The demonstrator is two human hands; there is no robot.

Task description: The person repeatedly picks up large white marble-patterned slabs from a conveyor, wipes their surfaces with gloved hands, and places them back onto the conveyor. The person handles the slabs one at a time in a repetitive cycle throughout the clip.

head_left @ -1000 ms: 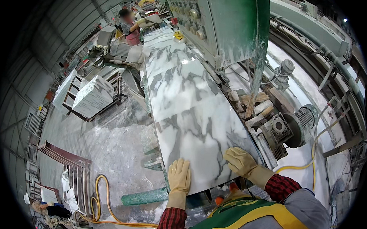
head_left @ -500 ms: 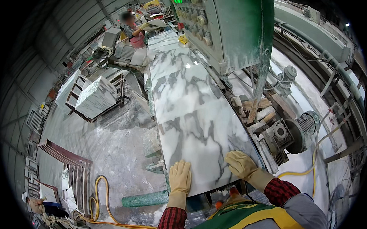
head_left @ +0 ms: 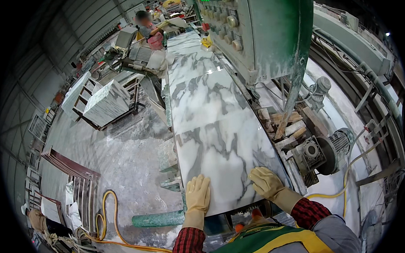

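Observation:
A long, polished white marble slab point(head_left: 218, 170) with grey veins lies lengthwise before me, with more slabs point(head_left: 193, 60) lined up beyond it on the same conveyor line. My left hand point(head_left: 197, 194), in a cream rubber glove, rests flat at the slab's near left corner, fingers extended forward. At the near right edge, my right hand point(head_left: 266, 182), gloved alike, lies on the surface with its fingers angled to the left. Neither hand is wrapped around anything. The thumbs are partly hidden.
A green control cabinet point(head_left: 275, 34) overhangs the right side, above motors point(head_left: 310, 151) and wood blocks point(head_left: 296, 123). On the left are a green roller point(head_left: 156, 219), yellow hose point(head_left: 103, 210), metal racks point(head_left: 84, 188) and stacked slabs point(head_left: 108, 107). A person point(head_left: 150, 30) stands at the far end.
My view has turned slightly, shifting the cabinet and motors to the right in the picture. Both gloved hands keep nearly the same place on the slab.

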